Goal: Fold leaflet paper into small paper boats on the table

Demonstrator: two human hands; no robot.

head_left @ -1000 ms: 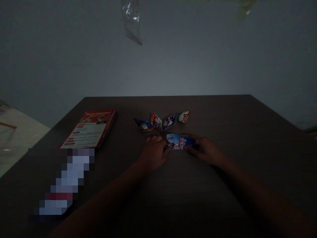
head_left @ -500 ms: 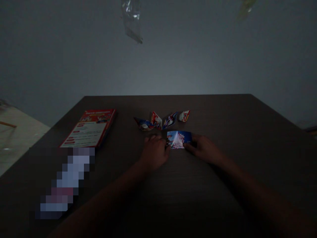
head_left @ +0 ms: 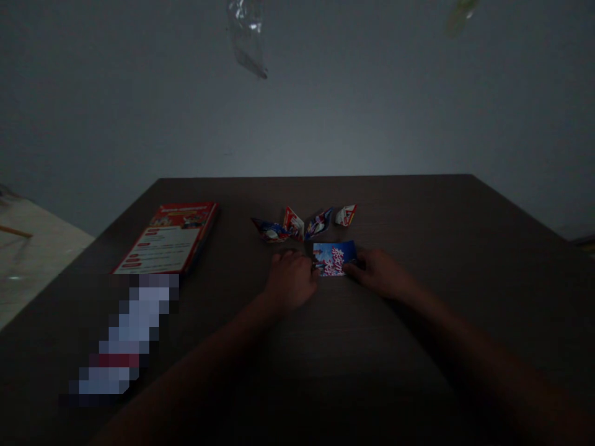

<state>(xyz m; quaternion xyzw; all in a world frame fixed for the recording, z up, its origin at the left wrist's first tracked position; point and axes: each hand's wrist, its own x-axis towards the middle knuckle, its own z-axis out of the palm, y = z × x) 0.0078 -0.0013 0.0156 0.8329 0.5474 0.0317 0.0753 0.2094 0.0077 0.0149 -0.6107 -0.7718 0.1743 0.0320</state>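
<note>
Dark table (head_left: 418, 347), hands pinching folded paper (head_left: 333, 258) (open foreground)

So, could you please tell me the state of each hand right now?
Left hand: pinching the folded paper.
Right hand: pinching the same paper.

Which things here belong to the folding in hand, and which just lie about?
In hand:
left hand and right hand, both on the blue printed paper
four folded paper pieces just behind

Lying about:
red booklet
clear plastic hanging above
dark table
</note>
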